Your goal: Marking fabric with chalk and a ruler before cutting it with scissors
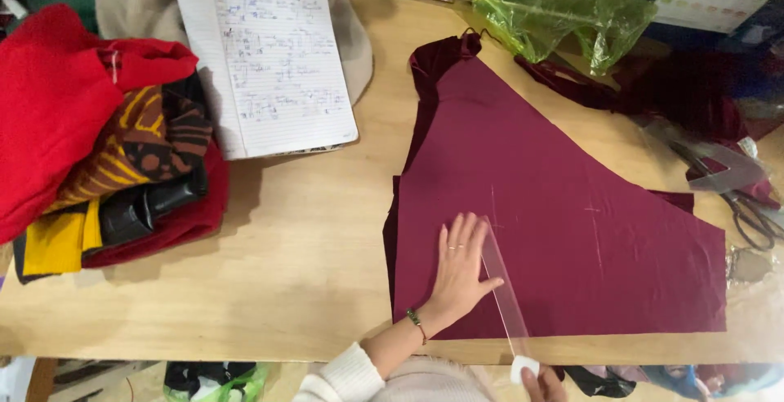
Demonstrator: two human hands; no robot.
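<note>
Presently, one sheet of maroon cloth (pixel 555 206) lies flat on the wooden table (pixel 302 255), filling the centre and right of the frame, with a few faint chalk lines (pixel 596 234) already drawn across it; judged from this, marking is under way and no cut along those lines is visible. One left hand (pixel 459 267), fingers spread wide and palm down, presses the cloth at lower centre, beside one clear ruler (pixel 502 288) that runs from the cloth toward the bottom edge. One right hand (pixel 543 384), at the bottom edge and mostly out of view, pinches a small white piece, likely chalk (pixel 524 367), at the ruler's near end. One open notebook (pixel 265 59) with written pages sits at upper left of centre. One heap of folded fabrics (pixel 98 140), red, yellow and patterned, occupies the left. One green plastic bag (pixel 555 6) lies at top right. One pair of scissors (pixel 755 214) rests at the right edge, well apart from both hands.
</note>
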